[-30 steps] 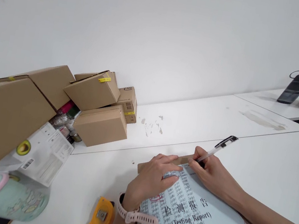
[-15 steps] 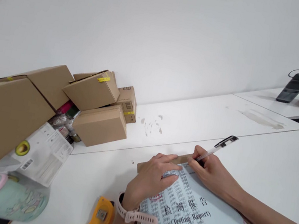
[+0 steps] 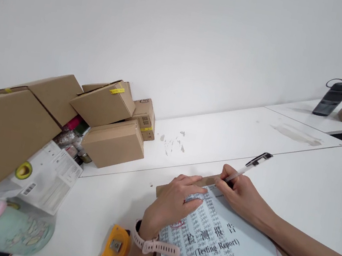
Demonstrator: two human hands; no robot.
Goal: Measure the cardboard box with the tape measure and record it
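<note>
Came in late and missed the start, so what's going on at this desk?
A person has a pen in their right hand, held as if for writing near the top edge of a pale blue sheet headed "Testing Report". The pen's tip is hidden by the fingers. Their left hand lies over the sheet's upper left corner. Something flat and brown shows beneath the sheet. An orange tape measure lies beside the left forearm, with some yellow tape out.
</note>
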